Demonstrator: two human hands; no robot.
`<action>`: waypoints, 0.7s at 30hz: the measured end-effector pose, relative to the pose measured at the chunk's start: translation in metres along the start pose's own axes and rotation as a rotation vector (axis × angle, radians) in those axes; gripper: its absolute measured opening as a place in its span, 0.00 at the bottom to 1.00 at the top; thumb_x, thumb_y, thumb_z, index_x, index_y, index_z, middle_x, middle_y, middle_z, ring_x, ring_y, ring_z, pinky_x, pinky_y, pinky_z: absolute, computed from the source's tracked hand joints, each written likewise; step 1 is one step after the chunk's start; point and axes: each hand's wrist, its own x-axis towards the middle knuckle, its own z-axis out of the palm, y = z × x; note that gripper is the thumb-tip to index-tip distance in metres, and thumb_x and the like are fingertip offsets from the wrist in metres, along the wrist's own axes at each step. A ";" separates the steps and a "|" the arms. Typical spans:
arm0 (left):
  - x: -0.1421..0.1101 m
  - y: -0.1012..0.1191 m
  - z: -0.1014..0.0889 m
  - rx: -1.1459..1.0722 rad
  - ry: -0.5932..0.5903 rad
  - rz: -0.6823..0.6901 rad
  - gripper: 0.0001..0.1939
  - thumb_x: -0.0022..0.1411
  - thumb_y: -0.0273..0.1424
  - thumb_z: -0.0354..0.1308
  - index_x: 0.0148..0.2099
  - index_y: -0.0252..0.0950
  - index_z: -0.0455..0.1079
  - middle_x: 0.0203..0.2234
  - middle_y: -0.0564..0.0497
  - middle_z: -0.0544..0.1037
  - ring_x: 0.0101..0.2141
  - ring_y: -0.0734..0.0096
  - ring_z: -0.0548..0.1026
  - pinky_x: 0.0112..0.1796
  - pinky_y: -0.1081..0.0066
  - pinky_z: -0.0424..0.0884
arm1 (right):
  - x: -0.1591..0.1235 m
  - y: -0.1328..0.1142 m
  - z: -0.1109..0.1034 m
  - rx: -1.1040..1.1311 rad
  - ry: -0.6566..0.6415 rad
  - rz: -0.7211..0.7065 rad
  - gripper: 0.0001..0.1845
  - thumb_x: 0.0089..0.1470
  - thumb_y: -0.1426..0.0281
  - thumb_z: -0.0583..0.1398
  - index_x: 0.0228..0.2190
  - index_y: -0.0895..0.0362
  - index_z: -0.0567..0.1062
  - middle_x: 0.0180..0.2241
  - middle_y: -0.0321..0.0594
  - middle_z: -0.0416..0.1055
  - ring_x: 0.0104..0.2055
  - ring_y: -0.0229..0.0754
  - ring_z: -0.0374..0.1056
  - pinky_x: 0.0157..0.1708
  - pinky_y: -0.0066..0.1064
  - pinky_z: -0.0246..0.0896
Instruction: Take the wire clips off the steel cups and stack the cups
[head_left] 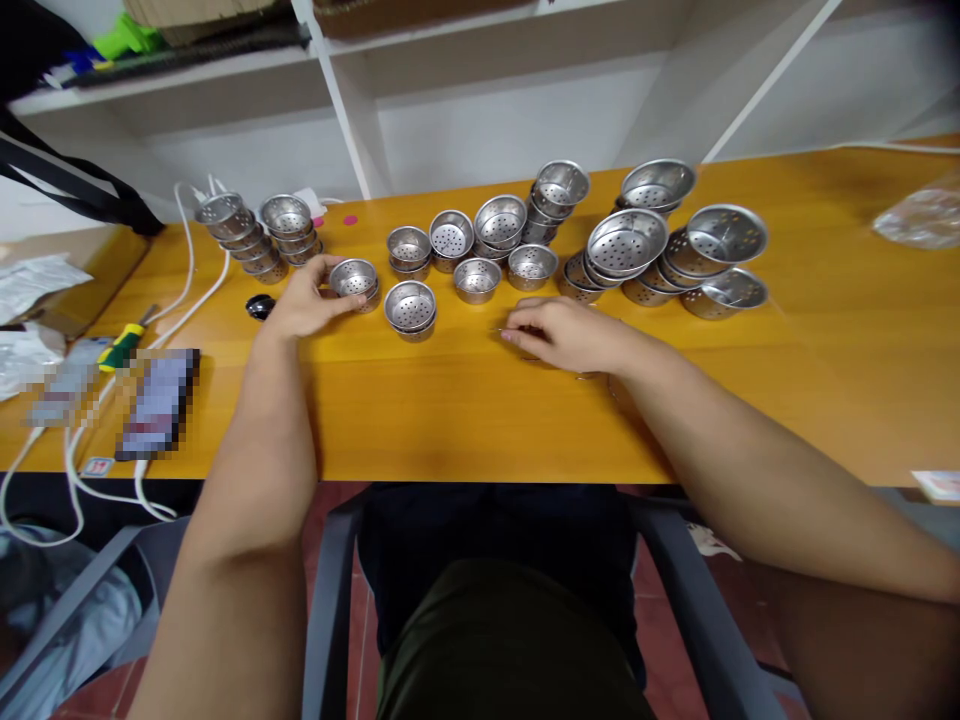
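My left hand (304, 300) rests on the wooden table (465, 400) with its fingers curled round a small perforated steel cup (354, 279). My right hand (562, 333) lies palm down near the table's middle, fingers pinched on a thin wire piece (504, 333) too small to name. Just ahead of my hands stand several more small steel strainer cups, such as the cup (410, 306) and the cup (477, 279).
Two stacks of small cups (259, 232) stand at the back left. Wider strainer bowls (675, 240) are heaped at the back right. A screwdriver (124, 343), white cables (187, 290) and a phone (159, 402) lie at the left. A plastic bag (922, 215) sits far right.
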 end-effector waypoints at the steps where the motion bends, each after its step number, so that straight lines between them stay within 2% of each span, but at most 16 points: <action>1: 0.002 -0.003 0.003 -0.026 0.015 0.004 0.52 0.48 0.64 0.89 0.64 0.40 0.78 0.63 0.37 0.90 0.61 0.40 0.89 0.66 0.44 0.89 | 0.000 0.000 0.000 0.004 0.004 0.000 0.21 0.83 0.55 0.59 0.39 0.52 0.80 0.43 0.49 0.81 0.42 0.50 0.73 0.48 0.42 0.63; 6: 0.013 -0.023 0.019 -0.073 0.116 -0.013 0.60 0.46 0.69 0.90 0.69 0.39 0.76 0.68 0.34 0.88 0.68 0.34 0.88 0.72 0.38 0.87 | 0.001 0.002 0.002 -0.010 0.011 0.004 0.19 0.83 0.57 0.61 0.39 0.52 0.83 0.44 0.48 0.83 0.43 0.51 0.76 0.49 0.41 0.65; 8: 0.016 -0.028 0.022 -0.040 0.138 -0.018 0.63 0.46 0.68 0.91 0.72 0.39 0.74 0.73 0.31 0.85 0.70 0.31 0.87 0.73 0.34 0.85 | 0.000 0.002 0.001 -0.056 -0.003 0.042 0.17 0.83 0.58 0.62 0.42 0.51 0.85 0.46 0.48 0.86 0.44 0.52 0.78 0.49 0.42 0.66; 10: 0.016 -0.027 0.022 0.008 0.177 0.034 0.66 0.47 0.68 0.91 0.77 0.39 0.72 0.79 0.28 0.79 0.75 0.26 0.83 0.77 0.30 0.81 | -0.002 0.002 -0.002 -0.109 -0.023 0.111 0.14 0.82 0.61 0.63 0.46 0.51 0.87 0.46 0.47 0.89 0.43 0.52 0.79 0.47 0.41 0.65; 12: 0.014 -0.017 0.019 0.024 0.257 0.157 0.62 0.55 0.70 0.86 0.78 0.42 0.72 0.80 0.30 0.78 0.77 0.28 0.80 0.79 0.29 0.78 | -0.004 0.002 -0.006 -0.152 -0.044 0.183 0.11 0.81 0.62 0.64 0.49 0.51 0.87 0.45 0.46 0.90 0.40 0.51 0.79 0.44 0.41 0.63; 14: 0.009 0.002 0.016 -0.006 0.294 0.299 0.51 0.66 0.73 0.78 0.77 0.49 0.73 0.75 0.36 0.82 0.72 0.34 0.84 0.76 0.29 0.81 | -0.006 0.002 -0.010 -0.159 -0.052 0.212 0.10 0.80 0.62 0.65 0.49 0.51 0.87 0.43 0.45 0.90 0.38 0.51 0.79 0.43 0.42 0.63; 16: 0.000 0.023 0.019 -0.041 0.168 0.397 0.47 0.69 0.72 0.77 0.76 0.52 0.73 0.70 0.40 0.84 0.65 0.38 0.88 0.70 0.31 0.86 | -0.007 0.000 -0.012 -0.130 -0.034 0.174 0.11 0.80 0.61 0.66 0.49 0.51 0.88 0.45 0.47 0.90 0.40 0.54 0.81 0.46 0.43 0.68; 17: -0.005 0.033 0.023 -0.041 0.048 0.421 0.50 0.66 0.70 0.81 0.77 0.52 0.72 0.69 0.39 0.85 0.63 0.38 0.89 0.68 0.32 0.87 | -0.007 0.000 -0.011 -0.108 -0.012 0.137 0.12 0.80 0.60 0.65 0.51 0.51 0.88 0.49 0.50 0.91 0.44 0.56 0.83 0.49 0.45 0.72; 20: -0.018 0.056 0.041 0.029 -0.265 0.372 0.67 0.55 0.61 0.92 0.85 0.46 0.64 0.79 0.33 0.78 0.77 0.28 0.81 0.78 0.29 0.79 | -0.006 -0.001 -0.006 -0.065 0.045 0.040 0.17 0.81 0.59 0.64 0.59 0.52 0.89 0.60 0.56 0.88 0.56 0.61 0.86 0.61 0.49 0.77; 21: -0.021 0.061 0.047 0.054 -0.327 0.339 0.69 0.54 0.57 0.92 0.86 0.44 0.63 0.81 0.32 0.76 0.80 0.26 0.78 0.81 0.29 0.75 | -0.006 0.000 -0.004 -0.063 0.043 0.027 0.18 0.81 0.59 0.64 0.60 0.52 0.89 0.62 0.57 0.87 0.57 0.61 0.85 0.62 0.49 0.77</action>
